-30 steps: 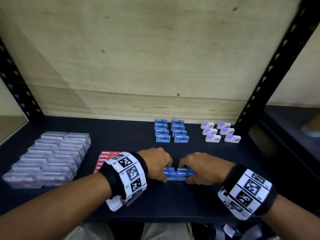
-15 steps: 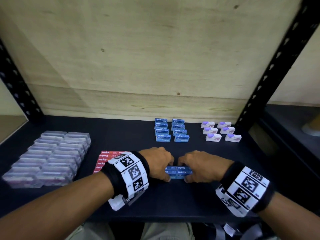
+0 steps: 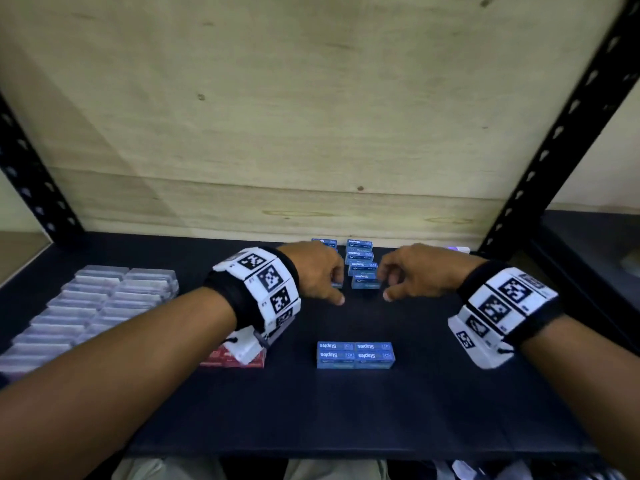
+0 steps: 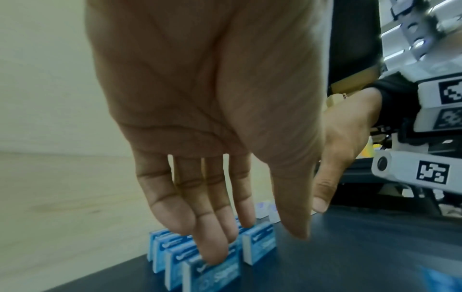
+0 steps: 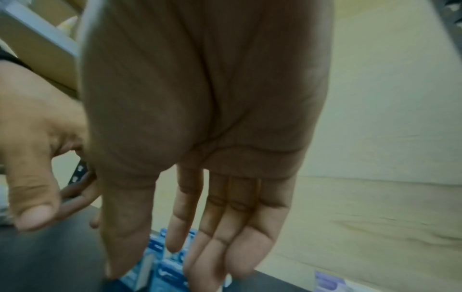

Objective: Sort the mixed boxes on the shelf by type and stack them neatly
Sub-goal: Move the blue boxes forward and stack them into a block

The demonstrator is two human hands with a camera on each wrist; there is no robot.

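Two rows of upright blue staple boxes [image 3: 360, 268] stand at the back of the black shelf [image 3: 346, 417]. My left hand [image 3: 337, 289] reaches over the left row with straight fingers; in the left wrist view its fingertips [image 4: 215, 256] touch the top of the nearest blue box [image 4: 212, 276]. My right hand [image 3: 384, 284] hovers by the right row, its fingers straight above the blue boxes [image 5: 167, 274] and holding nothing. A flat block of several blue staple boxes [image 3: 355, 355] lies free near the front, between my forearms.
Clear plastic boxes [image 3: 97, 306] fill the shelf's left side in two rows. Red boxes [image 3: 232, 360] lie partly under my left wrist. White and purple boxes [image 3: 459, 250] peek out behind my right hand. A black upright post [image 3: 540, 161] borders the right.
Both hands let go of the flat block of blue boxes near the front and moved back to the upright blue rows. The block stays where it lay.
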